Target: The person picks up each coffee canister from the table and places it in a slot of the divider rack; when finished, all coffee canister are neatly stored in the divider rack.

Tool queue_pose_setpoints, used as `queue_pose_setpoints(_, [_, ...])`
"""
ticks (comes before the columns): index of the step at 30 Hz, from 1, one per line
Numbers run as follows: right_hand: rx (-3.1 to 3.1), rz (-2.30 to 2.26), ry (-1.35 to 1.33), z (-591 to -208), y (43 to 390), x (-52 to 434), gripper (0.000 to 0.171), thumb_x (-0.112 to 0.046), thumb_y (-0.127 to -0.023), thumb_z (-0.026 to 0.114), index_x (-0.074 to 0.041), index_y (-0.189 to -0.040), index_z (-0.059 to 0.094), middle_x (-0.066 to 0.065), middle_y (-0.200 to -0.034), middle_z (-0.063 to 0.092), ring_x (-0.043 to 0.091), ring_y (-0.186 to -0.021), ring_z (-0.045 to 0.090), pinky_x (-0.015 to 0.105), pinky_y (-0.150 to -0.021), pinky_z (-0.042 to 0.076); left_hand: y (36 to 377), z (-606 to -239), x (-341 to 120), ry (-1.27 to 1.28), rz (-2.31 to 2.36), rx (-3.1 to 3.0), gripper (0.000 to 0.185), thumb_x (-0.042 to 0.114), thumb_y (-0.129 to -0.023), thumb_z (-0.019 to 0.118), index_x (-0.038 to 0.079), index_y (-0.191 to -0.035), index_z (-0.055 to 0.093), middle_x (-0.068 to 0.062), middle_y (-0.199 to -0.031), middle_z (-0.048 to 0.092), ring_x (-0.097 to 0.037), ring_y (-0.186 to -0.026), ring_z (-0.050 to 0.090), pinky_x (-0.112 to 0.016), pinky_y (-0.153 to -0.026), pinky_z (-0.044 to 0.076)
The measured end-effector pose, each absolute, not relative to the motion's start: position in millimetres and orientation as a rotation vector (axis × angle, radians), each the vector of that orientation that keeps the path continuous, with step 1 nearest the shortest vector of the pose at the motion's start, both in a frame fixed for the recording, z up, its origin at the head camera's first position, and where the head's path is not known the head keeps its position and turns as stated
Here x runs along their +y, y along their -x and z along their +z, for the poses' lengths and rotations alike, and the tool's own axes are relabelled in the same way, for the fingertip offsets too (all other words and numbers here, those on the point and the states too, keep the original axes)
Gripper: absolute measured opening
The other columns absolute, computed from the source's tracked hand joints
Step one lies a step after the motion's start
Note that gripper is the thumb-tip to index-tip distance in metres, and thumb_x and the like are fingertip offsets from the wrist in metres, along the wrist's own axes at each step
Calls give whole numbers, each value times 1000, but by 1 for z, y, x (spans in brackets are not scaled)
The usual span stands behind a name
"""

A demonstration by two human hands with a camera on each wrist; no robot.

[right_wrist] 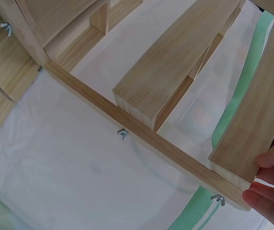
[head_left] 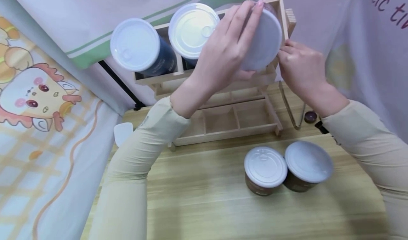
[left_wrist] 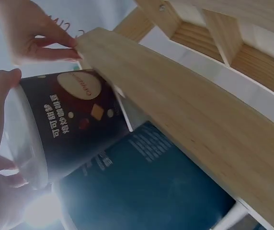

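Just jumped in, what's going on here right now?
A person is at a wooden rack on a table. The left hand grips a white-lidded can at the rack's top-right compartment, while the right hand touches the rack's right end. Two cans already sit in the top tier; two more stand on the table.

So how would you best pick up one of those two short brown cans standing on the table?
Take the nearer short can round its side wall, coming from its free left side or the front. It stands upright with a flat white lid, and its right side sits against the other short can, so probably no fingers fit there.
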State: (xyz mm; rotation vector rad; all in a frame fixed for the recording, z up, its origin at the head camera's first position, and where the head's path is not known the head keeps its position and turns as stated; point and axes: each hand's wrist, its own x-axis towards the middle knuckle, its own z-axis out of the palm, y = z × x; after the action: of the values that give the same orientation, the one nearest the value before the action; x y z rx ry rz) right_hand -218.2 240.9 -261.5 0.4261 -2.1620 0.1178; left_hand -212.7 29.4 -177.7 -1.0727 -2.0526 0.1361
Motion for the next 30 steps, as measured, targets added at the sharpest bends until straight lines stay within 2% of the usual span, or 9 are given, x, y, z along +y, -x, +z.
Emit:
queue_pose_setpoints(2, [-2147, 121, -418, -261, 218, 240, 27, 5, -92, 46, 3, -76, 68, 15, -95, 76, 32, -96, 72, 52, -58, 56, 215, -173, 34, 1087, 111, -2104, 113, 55, -68, 77, -5, -150, 30, -22, -151, 41, -33, -137, 41, -33, -124, 26])
queue_pose_setpoints(6, [-2129, 142, -415, -261, 221, 238, 31, 2, -96, 43, 2, -81, 70, 15, -95, 76, 33, -93, 72, 52, -55, 54, 219, -163, 43, 1059, 121, -2221, 114, 56, -68, 75, -5, -152, 27, -21, -152, 39, -32, -137, 40, -33, -122, 30])
queue_pose_setpoints(8, [-2121, 152, -416, -261, 222, 238, 31, 0, -97, 43, 0, -89, 73, 14, -96, 76, 33, -91, 72, 51, -55, 54, 221, -160, 47, 1030, 148, -2279, 117, 58, -68, 75, -5, -153, 24, -21, -154, 37, -31, -137, 39, -33, -122, 29])
queue_pose_setpoints(11, [-2111, 161, -421, -263, 223, 237, 32, 0, -98, 42, -1, -90, 74, 13, -94, 76, 32, -88, 71, 51, -53, 52, 223, -156, 53, 987, 201, -2344, 120, 60, -69, 74, -5, -154, 20, -21, -156, 34, -31, -140, 37, -33, -123, 27])
queue_pose_setpoints(18, [-2086, 168, -437, -263, 225, 236, 35, -5, -100, 42, -3, -94, 76, 12, -97, 76, 30, -92, 72, 52, -49, 50, 230, -145, 65, 903, 265, -2426, 117, 69, -74, 59, -6, -154, 17, -19, -159, 28, -31, -147, 30, -35, -126, 21])
queue_pose_setpoints(20, [-2083, 160, -443, -264, 226, 236, 35, -1, -98, 42, -1, -91, 76, 13, -96, 76, 31, -87, 72, 52, -46, 49, 233, -143, 68, 882, 267, -2461, 115, 69, -75, 54, -5, -154, 16, -18, -160, 27, -30, -148, 28, -36, -125, 22])
queue_pose_setpoints(24, [-2090, 164, -456, -264, 227, 238, 36, 1, -96, 38, 4, -75, 68, 17, -89, 75, 34, -69, 64, 51, -40, 42, 237, -140, 75, 826, 292, -2553, 112, 68, -78, 50, -3, -156, 11, -15, -163, 21, -27, -149, 25, -37, -125, 23])
queue_pose_setpoints(26, [-2093, 162, -463, -264, 227, 241, 37, 1, -96, 37, 5, -69, 63, 18, -87, 73, 34, -65, 61, 50, -39, 40, 237, -139, 79, 803, 315, -2593, 110, 67, -80, 48, -2, -156, 8, -14, -165, 17, -26, -151, 22, -39, -126, 21])
queue_pose_setpoints(30, [-2100, 158, -467, -264, 225, 250, 37, -3, -99, 38, 5, -77, 67, 20, -94, 74, 36, -71, 65, 50, -39, 39, 232, -143, 87, 793, 341, -2603, 108, 71, -85, 46, 0, -157, 5, -13, -166, 10, -27, -154, 13, -43, -128, 11])
